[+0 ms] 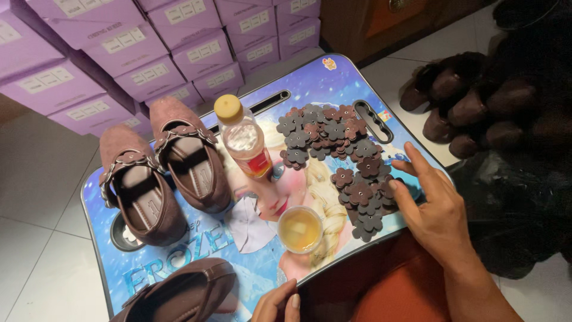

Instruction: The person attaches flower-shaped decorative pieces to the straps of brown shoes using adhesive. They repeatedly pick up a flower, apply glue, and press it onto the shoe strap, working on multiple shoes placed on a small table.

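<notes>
My right hand (430,206) rests, fingers spread, on a pile of brown and grey flower-shaped cutouts (342,158) lying on a blue cartoon-printed lap table (179,262). My left hand (275,304) sits at the table's near edge, fingers curled on a brown shoe (179,295). Two more brown shoes with flower trim, one (138,191) and the other (189,152), lie side by side on the table's left part. A plastic bottle with a yellow cap (241,137) stands in the middle. A small cup of yellowish liquid (300,229) sits in front of it.
Stacked purple shoe boxes (149,53) fill the far left. A heap of dark brown shoes (476,101) lies at the right on a black bag (518,209). A wooden cabinet (381,24) stands at the back. White floor tiles (42,179) surround the table.
</notes>
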